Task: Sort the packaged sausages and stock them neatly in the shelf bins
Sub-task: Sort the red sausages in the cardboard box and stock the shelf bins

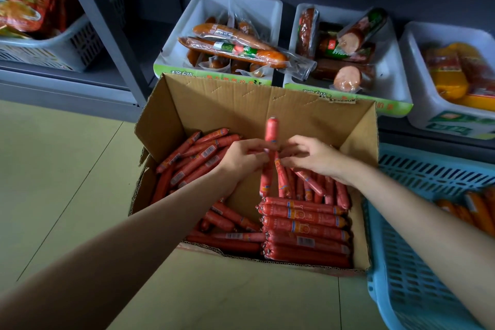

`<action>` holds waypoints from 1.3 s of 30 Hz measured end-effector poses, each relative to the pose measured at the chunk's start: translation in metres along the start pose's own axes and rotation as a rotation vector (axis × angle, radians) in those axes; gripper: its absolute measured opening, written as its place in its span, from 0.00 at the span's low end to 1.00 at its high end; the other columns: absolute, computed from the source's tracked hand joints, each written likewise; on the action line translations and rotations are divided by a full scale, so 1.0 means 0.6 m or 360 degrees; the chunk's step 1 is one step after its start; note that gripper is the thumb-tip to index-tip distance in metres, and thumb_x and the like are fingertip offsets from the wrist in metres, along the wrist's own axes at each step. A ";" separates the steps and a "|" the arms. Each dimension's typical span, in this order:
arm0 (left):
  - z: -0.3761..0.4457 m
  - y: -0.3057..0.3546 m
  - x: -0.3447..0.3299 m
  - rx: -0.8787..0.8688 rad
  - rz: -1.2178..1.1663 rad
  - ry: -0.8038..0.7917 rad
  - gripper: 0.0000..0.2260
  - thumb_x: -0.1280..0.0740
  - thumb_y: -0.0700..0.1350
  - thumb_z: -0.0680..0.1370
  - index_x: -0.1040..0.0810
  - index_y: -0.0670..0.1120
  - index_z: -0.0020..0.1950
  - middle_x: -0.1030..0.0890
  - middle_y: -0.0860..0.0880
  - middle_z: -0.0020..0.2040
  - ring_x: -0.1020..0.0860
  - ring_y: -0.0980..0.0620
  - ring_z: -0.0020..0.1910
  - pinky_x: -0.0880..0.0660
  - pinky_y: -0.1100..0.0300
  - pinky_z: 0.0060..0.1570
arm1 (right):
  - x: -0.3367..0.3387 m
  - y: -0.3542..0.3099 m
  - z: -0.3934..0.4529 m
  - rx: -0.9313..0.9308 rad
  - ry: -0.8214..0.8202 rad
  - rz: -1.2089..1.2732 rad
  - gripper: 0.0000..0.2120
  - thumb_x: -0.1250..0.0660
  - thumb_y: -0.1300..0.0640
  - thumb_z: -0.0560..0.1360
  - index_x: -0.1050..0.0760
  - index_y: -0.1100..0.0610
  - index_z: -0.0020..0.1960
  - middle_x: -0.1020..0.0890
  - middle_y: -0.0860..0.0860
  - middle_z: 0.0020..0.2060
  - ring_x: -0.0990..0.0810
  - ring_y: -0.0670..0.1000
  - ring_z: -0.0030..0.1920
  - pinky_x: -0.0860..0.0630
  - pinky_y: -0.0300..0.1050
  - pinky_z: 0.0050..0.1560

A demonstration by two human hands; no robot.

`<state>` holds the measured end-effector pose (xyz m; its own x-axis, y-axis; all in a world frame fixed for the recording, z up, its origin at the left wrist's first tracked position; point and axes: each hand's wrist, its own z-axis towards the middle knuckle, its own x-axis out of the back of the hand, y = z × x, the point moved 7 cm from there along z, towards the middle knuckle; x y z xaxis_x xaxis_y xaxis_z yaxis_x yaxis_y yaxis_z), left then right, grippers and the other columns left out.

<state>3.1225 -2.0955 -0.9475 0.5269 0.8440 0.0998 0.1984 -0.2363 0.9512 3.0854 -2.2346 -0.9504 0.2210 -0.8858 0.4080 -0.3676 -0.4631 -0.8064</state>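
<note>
Red sausage sticks [305, 225] fill the cardboard box [249, 104] on the floor below the white shelf bins [214, 2]. We see the left hand [242, 158] and right hand [312, 155] meet over it, fingers pinching one upright sausage [271, 128] and the tops of more beneath.

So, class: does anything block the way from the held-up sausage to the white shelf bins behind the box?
Only the cardboard box's raised back flap stands between the sausage in both hands and the bins; lifting over it should clear.
</note>
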 end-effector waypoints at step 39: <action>-0.072 -0.182 -0.008 0.0161 0.2650 -0.1171 0.24 0.32 0.44 0.76 0.32 0.47 0.70 0.43 0.44 0.70 0.42 0.38 0.70 0.33 0.42 0.65 | -0.067 0.036 -0.067 -0.0265 -0.0760 -0.1650 0.12 0.26 0.51 0.69 0.24 0.50 0.50 0.30 0.45 0.42 0.29 0.48 0.46 0.31 0.40 0.39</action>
<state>3.0627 -2.0527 -1.0394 0.4157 -0.6285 0.6574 -0.8262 -0.5632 -0.0160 3.0322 -2.2102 -0.9670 0.7928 0.0068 0.6095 0.0834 -0.9917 -0.0975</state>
